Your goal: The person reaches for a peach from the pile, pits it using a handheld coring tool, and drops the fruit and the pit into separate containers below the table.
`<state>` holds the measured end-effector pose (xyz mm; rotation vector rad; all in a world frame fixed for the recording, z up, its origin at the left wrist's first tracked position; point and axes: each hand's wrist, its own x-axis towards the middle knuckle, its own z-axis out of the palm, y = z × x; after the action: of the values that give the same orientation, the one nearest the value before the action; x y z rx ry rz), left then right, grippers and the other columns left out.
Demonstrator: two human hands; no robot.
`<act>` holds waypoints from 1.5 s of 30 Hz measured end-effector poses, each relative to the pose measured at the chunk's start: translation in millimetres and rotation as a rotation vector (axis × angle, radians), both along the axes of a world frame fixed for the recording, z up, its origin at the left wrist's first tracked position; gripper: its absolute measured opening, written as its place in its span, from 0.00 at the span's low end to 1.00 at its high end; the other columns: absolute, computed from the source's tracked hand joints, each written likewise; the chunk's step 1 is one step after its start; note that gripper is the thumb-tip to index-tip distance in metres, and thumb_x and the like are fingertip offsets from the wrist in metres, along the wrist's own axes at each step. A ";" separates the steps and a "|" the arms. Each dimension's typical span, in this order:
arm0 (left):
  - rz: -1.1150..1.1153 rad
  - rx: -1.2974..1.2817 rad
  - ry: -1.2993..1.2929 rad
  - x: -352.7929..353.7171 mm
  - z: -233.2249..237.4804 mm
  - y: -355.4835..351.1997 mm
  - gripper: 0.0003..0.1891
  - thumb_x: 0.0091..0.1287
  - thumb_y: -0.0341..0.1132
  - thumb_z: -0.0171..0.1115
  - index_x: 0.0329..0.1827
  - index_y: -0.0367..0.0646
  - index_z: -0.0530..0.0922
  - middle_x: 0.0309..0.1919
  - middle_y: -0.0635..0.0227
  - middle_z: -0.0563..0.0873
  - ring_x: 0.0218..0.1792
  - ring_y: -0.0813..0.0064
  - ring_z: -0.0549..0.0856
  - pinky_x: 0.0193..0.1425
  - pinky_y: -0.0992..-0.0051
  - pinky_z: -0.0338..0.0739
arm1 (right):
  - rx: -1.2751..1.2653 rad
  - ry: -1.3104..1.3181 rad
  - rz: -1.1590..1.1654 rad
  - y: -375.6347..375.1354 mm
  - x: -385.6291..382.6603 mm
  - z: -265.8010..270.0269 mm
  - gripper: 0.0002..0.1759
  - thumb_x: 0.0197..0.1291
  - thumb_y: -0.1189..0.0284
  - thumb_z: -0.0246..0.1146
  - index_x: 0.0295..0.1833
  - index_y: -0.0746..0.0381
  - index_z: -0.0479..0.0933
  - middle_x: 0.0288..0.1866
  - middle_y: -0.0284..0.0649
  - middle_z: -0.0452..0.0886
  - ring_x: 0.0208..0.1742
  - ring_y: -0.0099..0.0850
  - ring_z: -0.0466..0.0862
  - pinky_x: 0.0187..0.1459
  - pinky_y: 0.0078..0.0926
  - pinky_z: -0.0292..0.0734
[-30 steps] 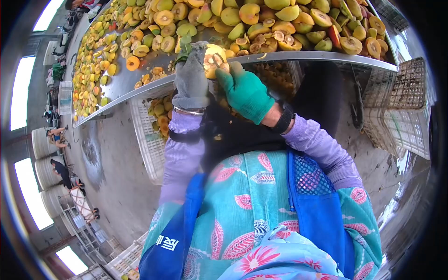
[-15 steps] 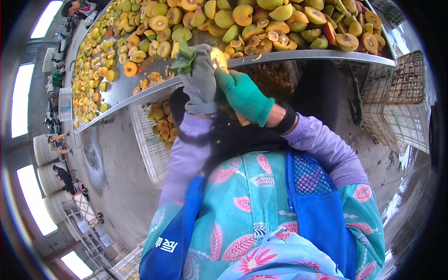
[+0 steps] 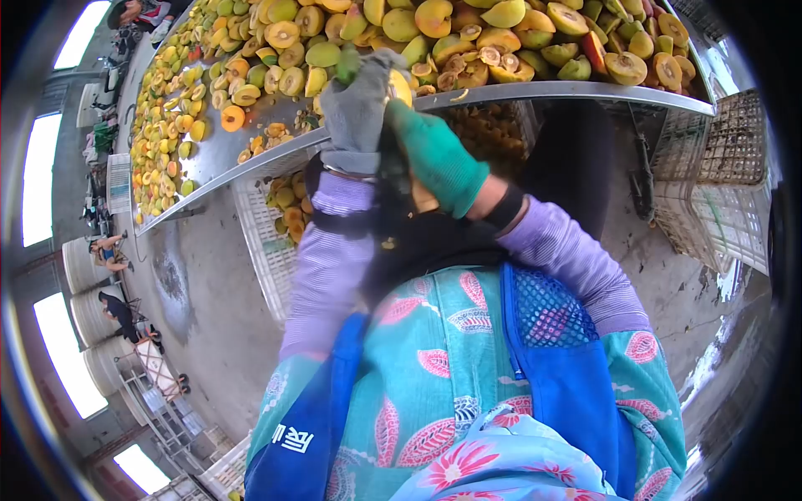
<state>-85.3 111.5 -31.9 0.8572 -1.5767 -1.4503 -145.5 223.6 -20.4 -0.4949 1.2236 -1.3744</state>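
My left hand [image 3: 355, 108], in a grey glove, is closed around a yellow peach [image 3: 401, 87] at the table's near edge. A blurred green leaf [image 3: 347, 63] shows at the fingers of that glove. Right beside it, my right hand [image 3: 439, 159], in a green glove, is closed with its fingertips against the peach. A tan handle [image 3: 423, 198] sticks out below the right fist; the rest of that tool is hidden. Halved peaches [image 3: 501, 42], several with their pits showing, are heaped on the metal table [image 3: 215, 154] just beyond both hands.
Under the table, a white crate [image 3: 263, 250] holds peach pieces, and more pieces [image 3: 480, 138] lie beneath the edge. Stacked plastic crates [image 3: 710, 184] stand at the right. Far left are large white tubs [image 3: 88, 313], a cart [image 3: 159, 367] and people [image 3: 117, 316].
My left hand has moved slightly up and away, turning with the peach, and the leaf has shifted upward with it. My right hand has dropped back a little and stays beside it.
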 end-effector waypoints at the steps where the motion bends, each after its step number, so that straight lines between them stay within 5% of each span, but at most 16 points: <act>1: 0.097 0.045 0.072 -4.9 0.0 3.1 0.10 0.68 0.33 0.61 0.45 0.34 0.79 0.35 0.58 0.85 0.32 0.67 0.85 0.33 0.68 0.84 | -0.020 0.032 0.044 -4.8 -6.6 -4.8 0.28 0.69 0.50 0.50 0.36 0.68 0.75 0.20 0.38 0.75 0.18 0.27 0.75 0.19 0.29 0.70; 5: 0.127 0.023 -0.275 -2.0 -0.9 -3.2 0.10 0.70 0.33 0.58 0.47 0.35 0.78 0.37 0.58 0.86 0.34 0.68 0.86 0.36 0.70 0.85 | -0.019 0.200 0.236 -10.4 -26.5 -13.3 0.28 0.69 0.51 0.50 0.34 0.69 0.74 0.19 0.38 0.75 0.17 0.28 0.75 0.18 0.29 0.69; 9: 0.147 0.081 0.090 -10.1 4.6 6.8 0.11 0.69 0.35 0.58 0.37 0.38 0.85 0.28 0.71 0.86 0.28 0.82 0.82 0.32 0.80 0.76 | 0.068 -0.142 0.214 -8.6 -21.9 7.1 0.25 0.68 0.51 0.51 0.34 0.65 0.72 0.19 0.37 0.74 0.13 0.30 0.71 0.15 0.30 0.66; 10: 0.097 0.159 0.117 -3.5 -1.1 0.5 0.13 0.70 0.38 0.58 0.46 0.36 0.80 0.37 0.60 0.86 0.36 0.70 0.86 0.39 0.72 0.83 | 0.091 -0.166 0.259 -1.1 -29.5 25.7 0.25 0.69 0.51 0.50 0.34 0.65 0.72 0.20 0.37 0.74 0.14 0.28 0.71 0.16 0.29 0.66; 13: 0.014 -0.011 -0.039 0.7 -2.9 -3.5 0.13 0.70 0.37 0.58 0.48 0.36 0.80 0.39 0.61 0.86 0.39 0.70 0.85 0.42 0.70 0.82 | 0.039 -0.166 0.284 -2.9 -35.0 9.5 0.26 0.69 0.50 0.50 0.33 0.63 0.72 0.19 0.36 0.74 0.15 0.26 0.71 0.18 0.26 0.66; 17: -0.428 -0.949 -0.550 21.4 43.0 -2.2 0.13 0.67 0.35 0.59 0.48 0.35 0.80 0.40 0.65 0.86 0.38 0.72 0.85 0.43 0.74 0.81 | -0.151 0.055 0.417 3.5 -45.3 -2.6 0.25 0.69 0.49 0.50 0.33 0.60 0.72 0.20 0.34 0.73 0.15 0.25 0.70 0.19 0.24 0.67; 18: -0.292 -0.442 -0.424 15.4 31.3 3.4 0.13 0.67 0.35 0.58 0.48 0.34 0.78 0.39 0.63 0.86 0.38 0.69 0.86 0.44 0.74 0.82 | -0.078 -0.054 0.371 3.9 -38.9 5.5 0.24 0.69 0.49 0.49 0.34 0.59 0.72 0.20 0.33 0.73 0.15 0.26 0.70 0.18 0.25 0.67; 21: -0.031 0.075 0.056 0.8 8.2 -5.2 0.14 0.68 0.37 0.57 0.47 0.34 0.78 0.38 0.61 0.85 0.37 0.67 0.86 0.44 0.71 0.83 | -0.086 -0.599 0.289 -7.9 -21.8 4.2 0.22 0.69 0.50 0.48 0.37 0.58 0.71 0.20 0.33 0.72 0.15 0.26 0.71 0.16 0.26 0.67; 25: -0.335 0.249 -0.082 2.3 20.3 -11.4 0.16 0.69 0.41 0.58 0.44 0.34 0.79 0.33 0.60 0.84 0.30 0.68 0.85 0.37 0.71 0.83 | 0.075 -0.515 0.261 -5.2 -19.0 12.1 0.20 0.71 0.48 0.45 0.41 0.53 0.68 0.20 0.26 0.66 0.15 0.20 0.67 0.15 0.19 0.63; 28: -0.380 0.015 -0.307 -9.1 19.9 -27.2 0.13 0.68 0.38 0.60 0.42 0.35 0.80 0.32 0.62 0.84 0.30 0.70 0.84 0.34 0.73 0.82 | -0.168 -0.892 0.278 -8.8 -7.3 -1.8 0.21 0.71 0.47 0.45 0.38 0.53 0.66 0.20 0.26 0.66 0.16 0.21 0.68 0.15 0.19 0.62; 31: -0.437 -0.080 -0.280 -4.1 13.7 -24.2 0.10 0.69 0.36 0.57 0.39 0.39 0.81 0.33 0.65 0.85 0.34 0.75 0.84 0.40 0.75 0.79 | -0.084 -0.803 0.213 -4.6 -18.2 10.5 0.17 0.69 0.53 0.46 0.34 0.53 0.66 0.17 0.30 0.68 0.13 0.24 0.67 0.15 0.25 0.64; 34: -0.844 0.006 -0.384 1.4 29.5 -20.5 0.10 0.69 0.37 0.55 0.35 0.41 0.81 0.34 0.68 0.85 0.37 0.78 0.82 0.46 0.77 0.76 | -0.030 -0.678 0.398 6.1 -24.2 3.2 0.17 0.70 0.52 0.47 0.35 0.53 0.66 0.19 0.25 0.66 0.15 0.20 0.65 0.17 0.20 0.63; 37: -0.765 0.105 -0.369 1.6 45.2 -10.0 0.12 0.70 0.38 0.54 0.34 0.40 0.80 0.32 0.66 0.84 0.35 0.75 0.82 0.46 0.76 0.77 | -0.180 -0.910 0.447 9.5 -14.5 -3.0 0.18 0.71 0.51 0.47 0.38 0.53 0.67 0.19 0.23 0.64 0.15 0.18 0.64 0.19 0.19 0.61; 41: -0.218 0.679 0.351 6.2 27.0 12.1 0.18 0.66 0.45 0.60 0.45 0.37 0.78 0.36 0.61 0.85 0.35 0.66 0.85 0.43 0.73 0.82 | -0.341 -1.009 0.432 6.8 -10.8 -5.7 0.20 0.72 0.48 0.46 0.38 0.54 0.68 0.18 0.22 0.64 0.15 0.19 0.64 0.23 0.19 0.63; 44: 0.110 -0.382 -0.265 58.6 16.8 26.5 0.19 0.66 0.42 0.60 0.50 0.34 0.77 0.39 0.57 0.85 0.40 0.64 0.86 0.49 0.68 0.83 | -0.278 -0.838 0.406 20.5 -12.0 2.0 0.22 0.69 0.46 0.50 0.34 0.52 0.69 0.18 0.28 0.66 0.16 0.24 0.65 0.20 0.25 0.63; 45: 0.192 -0.285 -0.192 91.5 4.8 17.8 0.18 0.66 0.38 0.60 0.53 0.33 0.76 0.41 0.57 0.85 0.47 0.66 0.85 0.55 0.66 0.81 | -0.213 -0.753 0.397 27.4 -14.4 5.9 0.21 0.69 0.46 0.50 0.34 0.52 0.69 0.18 0.28 0.67 0.16 0.24 0.66 0.19 0.24 0.63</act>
<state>6.3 129.3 -27.2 0.9687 -1.7393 -1.0036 -159.9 251.0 -14.5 -0.2951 0.3451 -1.1815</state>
